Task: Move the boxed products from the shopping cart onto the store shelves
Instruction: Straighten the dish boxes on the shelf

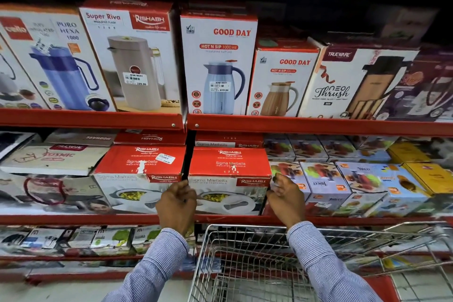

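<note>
Both hands are up at the Sigma Marbella casserole box point(229, 174), the red-topped Rishabh carton sitting on the red middle shelf point(98, 218), right at the divider. The left hand point(176, 203) is curled at the box's lower left corner, fingers bent in against the front face; whether it truly grips the carton or just rests on it, I cannot tell. The right hand point(285, 197) is at the box's right edge, fingers loosely curled and partly open, thumb up near the corner, touching or almost touching the side, not clearly clamping anything. Striped shirt sleeves point(326, 260) reach in from below. To the left of that box sits a twin Sigma Marbella box point(139, 169) with a white price sticker on its lid. To its right are rows of juicer boxes point(323, 184). Directly above it, on the next shelf, stands the tall Good Day Hot N Sip jug box point(218, 64), with the Super Riva flask box point(132, 56) beside that. Below the casserole box, the wire shopping cart point(245, 265) stands against the shelving; I see no box in the part of its basket that shows.
</note>
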`<state>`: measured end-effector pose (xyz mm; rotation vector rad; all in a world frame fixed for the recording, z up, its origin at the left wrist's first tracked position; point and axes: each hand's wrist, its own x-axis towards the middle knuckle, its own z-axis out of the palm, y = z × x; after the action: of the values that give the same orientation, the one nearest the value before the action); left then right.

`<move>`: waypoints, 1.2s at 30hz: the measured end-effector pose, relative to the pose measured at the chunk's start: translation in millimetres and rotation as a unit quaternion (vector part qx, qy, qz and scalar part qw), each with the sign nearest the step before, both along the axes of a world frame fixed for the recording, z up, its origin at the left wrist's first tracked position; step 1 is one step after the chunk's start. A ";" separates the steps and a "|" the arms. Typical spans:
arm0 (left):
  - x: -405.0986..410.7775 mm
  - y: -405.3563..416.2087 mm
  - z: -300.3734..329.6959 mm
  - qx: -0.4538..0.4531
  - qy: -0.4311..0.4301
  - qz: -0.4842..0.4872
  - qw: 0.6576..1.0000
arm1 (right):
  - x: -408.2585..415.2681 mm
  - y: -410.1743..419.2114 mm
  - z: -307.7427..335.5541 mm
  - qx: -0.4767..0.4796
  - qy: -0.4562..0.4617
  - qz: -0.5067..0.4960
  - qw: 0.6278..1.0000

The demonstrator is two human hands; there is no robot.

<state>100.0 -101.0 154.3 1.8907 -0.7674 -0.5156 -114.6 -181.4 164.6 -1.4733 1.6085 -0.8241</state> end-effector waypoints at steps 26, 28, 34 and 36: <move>43.2 -95.0 112.6 -0.093 -0.124 -0.080 0.985 | 100.5 -68.6 104.3 -0.164 -0.065 0.000 0.984; 43.9 -95.6 113.3 -0.099 -0.124 -0.078 0.984 | 103.0 -69.3 104.6 -0.155 -0.088 -0.009 0.984; 43.5 -92.8 114.5 -0.114 -0.115 -0.089 0.983 | 106.8 -69.6 106.6 -0.146 -0.113 -0.042 0.982; 46.1 -93.6 113.7 -0.118 -0.108 -0.095 0.983 | 109.4 -70.9 106.8 -0.142 -0.110 -0.044 0.983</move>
<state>146.1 -194.6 268.0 1.6779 -1.1102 -0.3235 -5.2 -252.2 271.5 -1.4513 1.4403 -1.2645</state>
